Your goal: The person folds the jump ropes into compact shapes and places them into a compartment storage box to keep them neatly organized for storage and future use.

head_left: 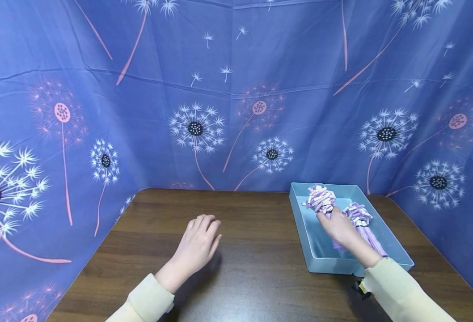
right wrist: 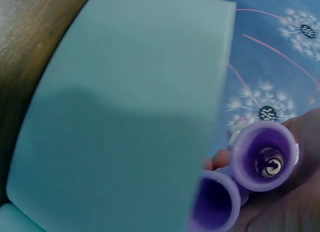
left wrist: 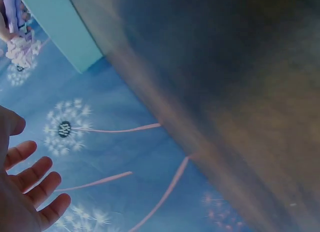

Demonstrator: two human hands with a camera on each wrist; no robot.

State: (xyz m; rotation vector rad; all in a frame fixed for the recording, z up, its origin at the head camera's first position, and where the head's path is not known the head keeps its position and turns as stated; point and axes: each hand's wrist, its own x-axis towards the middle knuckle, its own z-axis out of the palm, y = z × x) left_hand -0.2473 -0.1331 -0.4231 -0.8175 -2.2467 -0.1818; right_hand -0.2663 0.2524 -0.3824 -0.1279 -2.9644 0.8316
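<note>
My right hand (head_left: 341, 230) reaches into a light-blue plastic box (head_left: 308, 250) and grips a bundled jump rope (head_left: 321, 199) with purple-and-white beaded cord. Two purple handles (right wrist: 241, 154) of this rope show their hollow round ends in the right wrist view. Beside that hand, a second bundled jump rope (head_left: 358, 213) lies in the box, its purple handles pointing toward the front right. My left hand (head_left: 198, 239) hovers above the table left of the box, fingers loosely bent and holding nothing. In the left wrist view its fingers (left wrist: 37, 174) are spread apart.
The brown wooden table (head_left: 260, 250) carries the box at its right side. A blue cloth (head_left: 228, 112) printed with dandelions hangs behind the table and along both sides. A small dark object (head_left: 361, 290) shows under the right sleeve.
</note>
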